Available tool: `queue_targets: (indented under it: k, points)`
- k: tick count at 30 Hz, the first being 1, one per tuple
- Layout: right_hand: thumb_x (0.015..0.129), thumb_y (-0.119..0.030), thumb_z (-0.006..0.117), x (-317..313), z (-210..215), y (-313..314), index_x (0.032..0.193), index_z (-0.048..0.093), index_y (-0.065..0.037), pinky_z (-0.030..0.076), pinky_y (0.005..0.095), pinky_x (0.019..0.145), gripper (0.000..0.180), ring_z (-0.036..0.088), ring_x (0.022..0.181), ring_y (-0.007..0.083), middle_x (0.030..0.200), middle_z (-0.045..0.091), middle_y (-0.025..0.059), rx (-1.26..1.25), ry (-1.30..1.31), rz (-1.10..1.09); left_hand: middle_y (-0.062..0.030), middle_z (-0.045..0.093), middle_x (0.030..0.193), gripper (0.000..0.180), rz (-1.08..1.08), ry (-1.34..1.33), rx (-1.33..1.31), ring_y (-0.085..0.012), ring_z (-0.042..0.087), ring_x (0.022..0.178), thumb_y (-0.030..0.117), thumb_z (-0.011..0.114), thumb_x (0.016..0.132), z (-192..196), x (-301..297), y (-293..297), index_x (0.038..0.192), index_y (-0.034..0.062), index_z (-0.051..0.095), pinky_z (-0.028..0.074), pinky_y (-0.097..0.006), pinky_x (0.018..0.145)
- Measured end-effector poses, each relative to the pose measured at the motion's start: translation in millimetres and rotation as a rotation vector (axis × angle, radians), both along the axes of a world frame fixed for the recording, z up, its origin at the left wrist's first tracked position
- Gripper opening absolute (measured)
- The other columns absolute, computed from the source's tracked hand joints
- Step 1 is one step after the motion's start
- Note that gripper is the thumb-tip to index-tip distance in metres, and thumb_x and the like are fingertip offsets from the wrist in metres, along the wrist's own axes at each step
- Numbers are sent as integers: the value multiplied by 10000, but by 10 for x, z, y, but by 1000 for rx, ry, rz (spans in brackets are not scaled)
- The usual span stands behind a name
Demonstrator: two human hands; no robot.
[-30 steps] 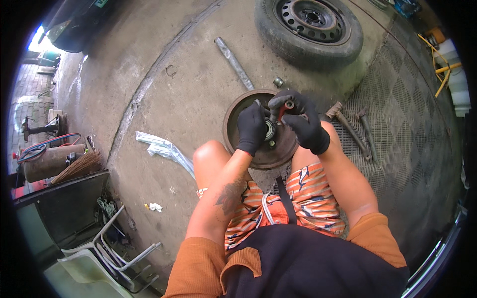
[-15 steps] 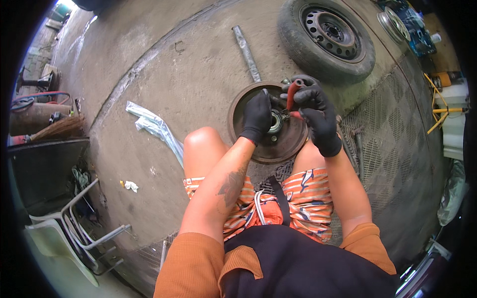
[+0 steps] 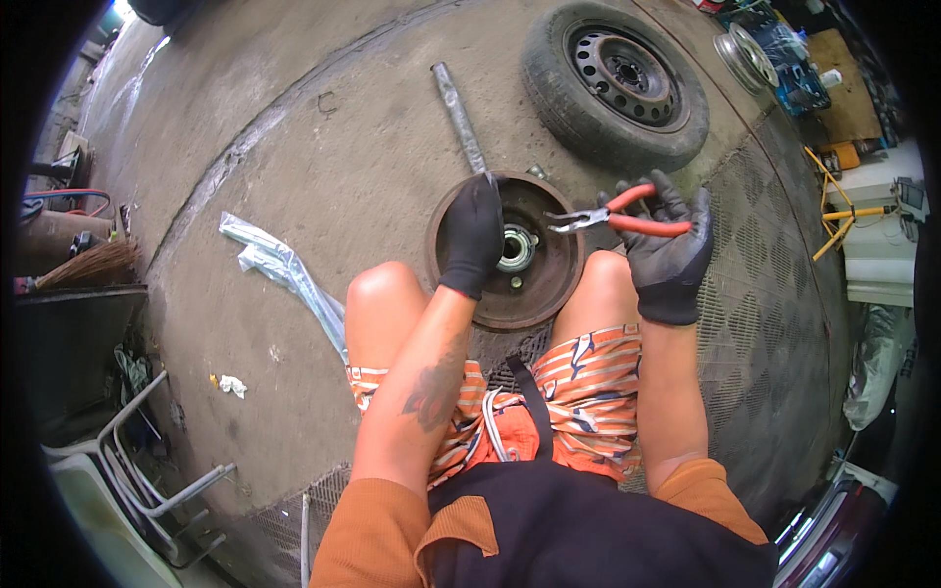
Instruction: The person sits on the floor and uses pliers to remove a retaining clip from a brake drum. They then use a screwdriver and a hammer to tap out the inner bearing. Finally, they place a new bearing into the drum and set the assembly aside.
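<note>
Between my knees lies a rusty brake drum (image 3: 549,284), with a shiny bearing ring (image 3: 529,257) at its centre. My left hand (image 3: 473,230), in a black glove, is over the drum's left side with its fingers curled closed. Whatever is inside that fist is hidden. To the right of the drum, my gloved right hand (image 3: 671,245) holds red-handled pliers (image 3: 601,216) loosely, several fingers spread. The pliers' handles are apart and their jaws point left over the drum's right rim, clear of the bearing.
Beyond the drum lies a metal pipe (image 3: 459,116). A tyre on a steel wheel (image 3: 549,83) rests at the far right. Clear plastic wrapping (image 3: 284,269) is on the floor at left, near a metal-framed chair (image 3: 147,480). A yellow stand (image 3: 833,216) is at right.
My right hand has drawn the pliers right, away from the drum's centre, and turned them so the jaws point left. My left hand has shifted left off the hub. The view has moved slightly.
</note>
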State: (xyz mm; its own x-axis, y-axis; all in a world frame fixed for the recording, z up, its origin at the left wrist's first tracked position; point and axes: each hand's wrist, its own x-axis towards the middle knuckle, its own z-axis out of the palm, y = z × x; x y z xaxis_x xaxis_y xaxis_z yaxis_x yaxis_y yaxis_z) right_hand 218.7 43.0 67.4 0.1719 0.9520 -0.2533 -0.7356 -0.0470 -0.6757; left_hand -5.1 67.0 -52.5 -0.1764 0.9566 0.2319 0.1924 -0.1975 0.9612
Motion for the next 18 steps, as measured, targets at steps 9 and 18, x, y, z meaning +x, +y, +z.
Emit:
queue_targets:
  k: [9, 18]
  points:
    - [1068, -475, 418, -355, 348, -300, 1371, 483, 34, 489, 442, 1014, 596, 594, 1146, 250, 1286, 536, 137, 107, -246, 183, -165, 672, 1027, 495, -334, 488, 212, -377, 661, 892, 142, 719, 807, 1245, 378, -565, 1262, 12, 577, 526, -430, 812]
    - [1024, -275, 588, -417, 83, 161, 1356, 500, -50, 488, 468, 1034, 411, 622, 1161, 271, 1293, 606, 132, 411, -94, 419, -5, 682, 963, 263, -877, -470, -346, -65, 597, 832, 206, 626, 994, 1098, -348, 16, 1166, 14, 681, 490, -246, 744]
